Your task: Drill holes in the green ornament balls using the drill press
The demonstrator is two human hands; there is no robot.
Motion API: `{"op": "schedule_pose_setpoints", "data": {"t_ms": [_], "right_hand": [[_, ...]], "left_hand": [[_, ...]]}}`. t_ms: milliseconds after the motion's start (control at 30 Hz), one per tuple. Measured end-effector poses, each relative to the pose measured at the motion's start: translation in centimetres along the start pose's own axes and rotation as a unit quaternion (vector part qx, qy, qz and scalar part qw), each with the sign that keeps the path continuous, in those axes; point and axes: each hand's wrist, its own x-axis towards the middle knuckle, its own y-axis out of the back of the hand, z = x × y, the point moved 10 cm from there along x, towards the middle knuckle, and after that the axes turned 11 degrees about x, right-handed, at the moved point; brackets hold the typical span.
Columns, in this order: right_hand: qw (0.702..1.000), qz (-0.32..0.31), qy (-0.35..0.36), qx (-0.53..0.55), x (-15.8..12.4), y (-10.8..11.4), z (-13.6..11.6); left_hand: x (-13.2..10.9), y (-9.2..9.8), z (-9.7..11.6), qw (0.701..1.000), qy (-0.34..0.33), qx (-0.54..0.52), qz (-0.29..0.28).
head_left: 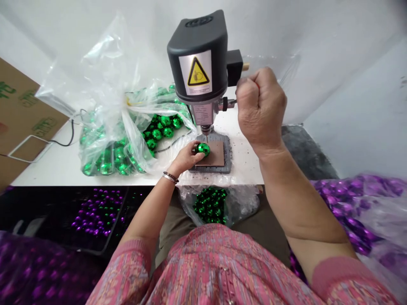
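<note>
A small bench drill with a dark housing and a yellow warning sticker stands on the white table. My left hand pinches a shiny green ball on the drill's base plate, right under the bit. My right hand is a closed fist around the drill's feed lever, whose red knob barely shows between the fingers.
A clear bag of green balls lies left of the drill. Another bag of green balls rests on my lap. Purple balls fill a black crate at lower left and a bag at right. A cardboard box stands far left.
</note>
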Motion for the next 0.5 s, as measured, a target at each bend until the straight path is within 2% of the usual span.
{"op": "schedule_pose_setpoints", "data": {"t_ms": [133, 267, 400, 500], "right_hand": [[0.999, -0.016, -0.028, 0.005, 0.7, -0.3, -0.1], [0.999, 0.005, -0.028, -0.038, 0.7, 0.2, -0.8], [0.998, 0.008, -0.025, -0.065, 0.6, 0.3, -1.1], [0.998, 0.007, -0.018, -0.056, 0.5, 0.3, -1.2]], "left_hand": [[0.1, 0.6, 1.2, 0.99, -0.008, 0.136, 0.022], [0.9, 0.3, 2.6, 0.978, -0.04, 0.202, 0.014], [2.0, -0.4, 3.0, 0.979, -0.061, 0.196, 0.001], [2.3, -0.8, 2.3, 0.987, -0.044, 0.153, -0.009]]}}
